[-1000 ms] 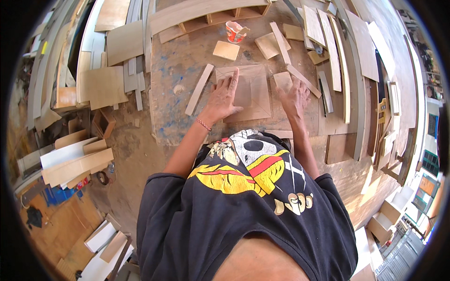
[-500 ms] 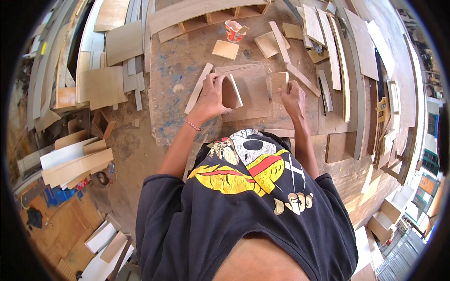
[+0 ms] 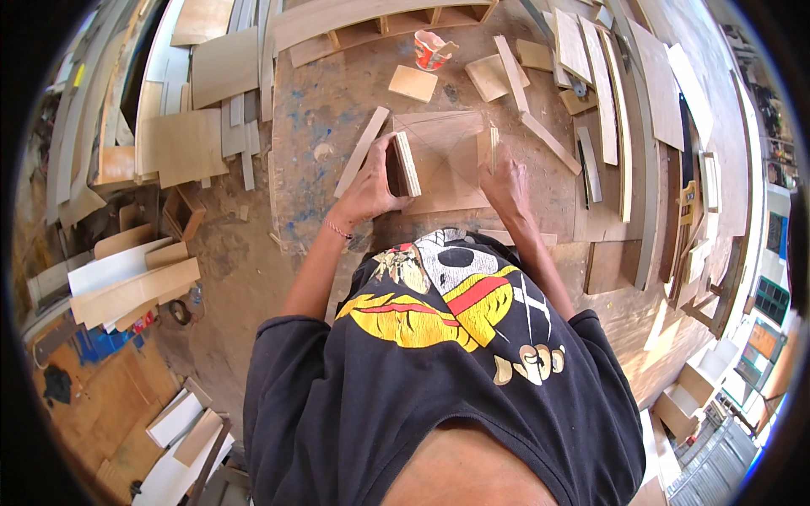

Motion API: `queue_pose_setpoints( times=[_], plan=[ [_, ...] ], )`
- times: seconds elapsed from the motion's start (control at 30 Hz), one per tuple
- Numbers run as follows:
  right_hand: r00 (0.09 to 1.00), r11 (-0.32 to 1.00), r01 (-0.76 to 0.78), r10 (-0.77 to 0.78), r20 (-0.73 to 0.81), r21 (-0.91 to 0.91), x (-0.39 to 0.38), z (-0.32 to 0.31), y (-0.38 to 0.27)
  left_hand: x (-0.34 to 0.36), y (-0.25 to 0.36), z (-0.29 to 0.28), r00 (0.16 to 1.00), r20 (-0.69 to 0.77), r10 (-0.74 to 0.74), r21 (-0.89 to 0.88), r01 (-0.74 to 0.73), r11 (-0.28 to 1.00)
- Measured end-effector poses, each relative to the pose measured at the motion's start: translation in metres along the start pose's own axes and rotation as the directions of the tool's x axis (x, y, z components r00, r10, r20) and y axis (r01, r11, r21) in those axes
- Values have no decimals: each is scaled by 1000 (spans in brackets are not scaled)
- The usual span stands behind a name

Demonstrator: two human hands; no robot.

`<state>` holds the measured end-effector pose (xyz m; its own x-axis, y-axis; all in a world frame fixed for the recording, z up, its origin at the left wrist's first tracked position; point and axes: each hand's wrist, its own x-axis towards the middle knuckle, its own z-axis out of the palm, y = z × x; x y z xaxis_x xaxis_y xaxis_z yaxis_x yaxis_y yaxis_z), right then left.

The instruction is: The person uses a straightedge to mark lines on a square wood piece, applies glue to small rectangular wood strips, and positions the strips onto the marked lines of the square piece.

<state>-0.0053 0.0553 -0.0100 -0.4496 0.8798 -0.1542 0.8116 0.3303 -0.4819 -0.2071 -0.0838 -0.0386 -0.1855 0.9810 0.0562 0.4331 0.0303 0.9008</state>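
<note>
Now, mid-frame, left hand (image 3: 369,192) is gripping the left board (image 3: 408,164), right hand (image 3: 508,184) the right board (image 3: 494,145) (both edge-up!), panel (image 3: 447,160) showing between.

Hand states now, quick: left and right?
Left hand: closed on a longer-edged plywood piece, held on edge.
Right hand: closed on a smaller-looking plywood piece, also on edge.

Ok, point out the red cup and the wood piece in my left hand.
Red cup (image 3: 429,54): head view, on its outer side.
Wood piece (image 3: 408,164) in your left hand (image 3: 371,183): head view, on its pale upper edge.
</note>
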Motion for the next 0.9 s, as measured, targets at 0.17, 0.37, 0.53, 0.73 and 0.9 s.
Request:
queue_pose_setpoints(
  times=[0.17,0.37,0.53,0.73,0.9],
  plan=[
    [999,999,36,-36,7,4,1,2,1,2,4,-3,999,22,27,66,-28,997],
    [988,982,147,-151,27,119,-9,9,-36,6,12,-1,998,60,15,190,-27,981],
    [968,947,153,-201,150,282,-16,14,-49,13,11,19,997,69,25,309,-45,950],
    [952,916,191,-260,161,353,-17,16,-43,18,10,19,987,145,-76,381,15,924],
    [887,876,227,-367,280,426,-16,12,-33,19,13,19,983,129,-129,489,50,871]
  ],
)
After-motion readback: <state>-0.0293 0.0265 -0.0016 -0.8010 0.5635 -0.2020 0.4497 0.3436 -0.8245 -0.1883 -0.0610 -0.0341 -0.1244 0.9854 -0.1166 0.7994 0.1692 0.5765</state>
